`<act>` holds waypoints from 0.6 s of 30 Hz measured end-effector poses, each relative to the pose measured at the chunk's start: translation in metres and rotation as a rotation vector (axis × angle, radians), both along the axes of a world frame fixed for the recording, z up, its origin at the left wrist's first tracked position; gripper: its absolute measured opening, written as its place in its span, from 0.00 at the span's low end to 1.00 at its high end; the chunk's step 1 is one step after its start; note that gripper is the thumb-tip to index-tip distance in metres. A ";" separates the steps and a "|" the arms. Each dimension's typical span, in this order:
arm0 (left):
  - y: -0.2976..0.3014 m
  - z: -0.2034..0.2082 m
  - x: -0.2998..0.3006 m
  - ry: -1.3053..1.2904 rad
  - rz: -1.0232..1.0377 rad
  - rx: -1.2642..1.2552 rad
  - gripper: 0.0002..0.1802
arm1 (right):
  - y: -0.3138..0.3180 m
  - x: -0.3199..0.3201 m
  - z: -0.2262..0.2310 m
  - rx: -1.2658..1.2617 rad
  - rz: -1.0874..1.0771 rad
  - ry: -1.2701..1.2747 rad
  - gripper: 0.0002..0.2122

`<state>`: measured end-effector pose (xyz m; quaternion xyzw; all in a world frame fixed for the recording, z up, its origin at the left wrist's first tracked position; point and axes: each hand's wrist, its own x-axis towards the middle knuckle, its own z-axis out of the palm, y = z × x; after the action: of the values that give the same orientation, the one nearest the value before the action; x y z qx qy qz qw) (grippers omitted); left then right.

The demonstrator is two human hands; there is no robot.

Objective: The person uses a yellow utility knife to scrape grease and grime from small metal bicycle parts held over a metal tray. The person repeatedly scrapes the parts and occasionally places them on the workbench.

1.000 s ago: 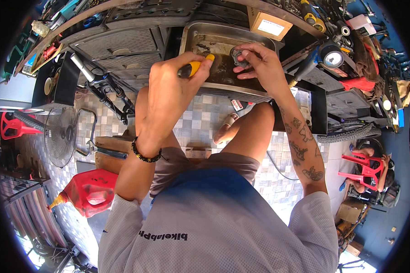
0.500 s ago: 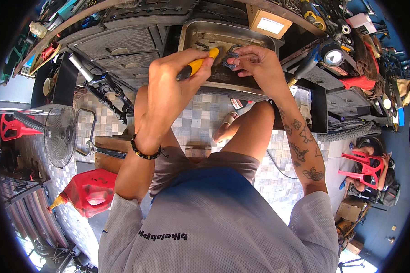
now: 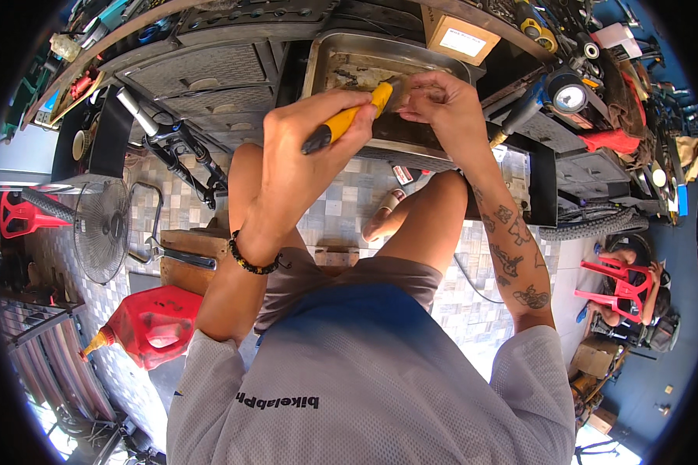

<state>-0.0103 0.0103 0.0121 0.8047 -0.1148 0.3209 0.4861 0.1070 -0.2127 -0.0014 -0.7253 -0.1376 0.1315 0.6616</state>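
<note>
My left hand [image 3: 306, 128] is wrapped round the yellow-and-black handle of a brush [image 3: 347, 122]. Its brownish, blurred tip reaches toward my right hand [image 3: 442, 101], whose fingers are pinched together. A small dark, curled metal part, plainer half a second ago, is between those fingers; now they mostly hide it, so I cannot tell its exact kind. Both hands are over a shallow metal tray [image 3: 312, 71] with a dirty, wet-looking bottom. Some dark bits [image 3: 347, 77] lie in it.
A cardboard box [image 3: 459, 39] stands behind the tray's right corner. Grey drawers [image 3: 209, 74] flank it on the left, near a bicycle fork [image 3: 171, 143]. A fan [image 3: 103, 232] and red jug [image 3: 153, 327] stand left. At far right, a person is by a red chair [image 3: 620, 287].
My left hand has moved slightly right, bringing the brush tip up against the right hand's fingers. The right fingers have turned and closed more over the dark part.
</note>
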 end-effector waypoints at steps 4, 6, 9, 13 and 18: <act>0.007 0.002 -0.003 0.131 0.055 0.073 0.07 | -0.005 0.004 0.004 -0.089 -0.017 -0.057 0.12; 0.008 0.004 -0.003 0.144 0.081 0.043 0.07 | -0.006 0.005 0.005 -0.144 -0.012 -0.083 0.11; 0.001 0.006 -0.002 0.002 0.037 -0.006 0.06 | -0.002 0.002 0.004 -0.161 -0.004 -0.082 0.11; -0.002 0.007 -0.002 0.033 0.029 -0.032 0.06 | 0.008 -0.007 -0.002 -0.118 -0.005 -0.047 0.11; 0.006 0.007 -0.002 0.028 0.048 0.070 0.06 | 0.006 -0.004 -0.001 -0.151 -0.019 -0.118 0.11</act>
<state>-0.0123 0.0158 0.0193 0.8282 -0.0997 0.3168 0.4513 0.1030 -0.2064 -0.0023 -0.7809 -0.1592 0.0924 0.5969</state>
